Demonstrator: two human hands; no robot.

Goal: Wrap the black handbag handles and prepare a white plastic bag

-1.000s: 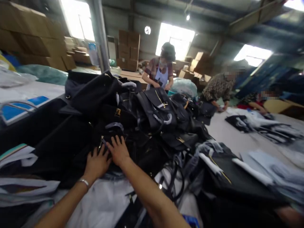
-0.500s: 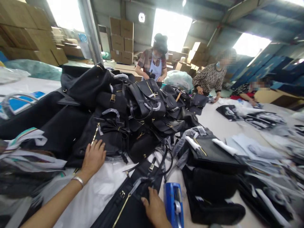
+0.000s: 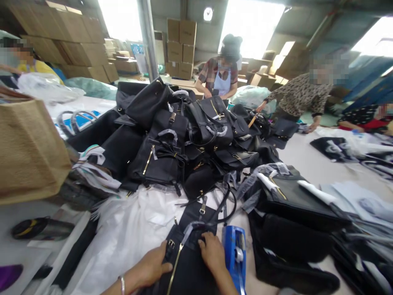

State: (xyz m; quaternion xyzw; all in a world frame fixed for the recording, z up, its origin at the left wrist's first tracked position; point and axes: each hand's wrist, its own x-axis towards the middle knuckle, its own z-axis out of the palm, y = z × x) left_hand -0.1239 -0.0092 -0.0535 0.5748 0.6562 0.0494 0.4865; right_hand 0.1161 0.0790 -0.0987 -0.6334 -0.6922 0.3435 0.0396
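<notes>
Through the head camera, I have nearest to me the left hand, with a bracelet on its wrist, lying at the left edge of a black bag. The right hand rests on the same bag, its fingers bent. Whether either hand is gripping the material, I cannot tell.

Just beside the right hand is a blue tape dispenser, which narrows the room on that side. To the left a crumpled white sheet is spread, and farther left lie a dark bottle and, higher, a tan bag. On the right, black bags with white wrapping are piled on the table.

The black bag lies at the lower middle, its bottom part cut off by the frame. It is dark and plain, with a long gold zip running slantwise, a small buckle near the left hand and a gold clasp at the far end. Its handle is covered in clear wrap.

Beyond it, a big heap of black bags blocks the way forward. Behind the heap, a person in an apron and a person in a spotted top are standing. Farthest are stacked cartons and a wall clock.
</notes>
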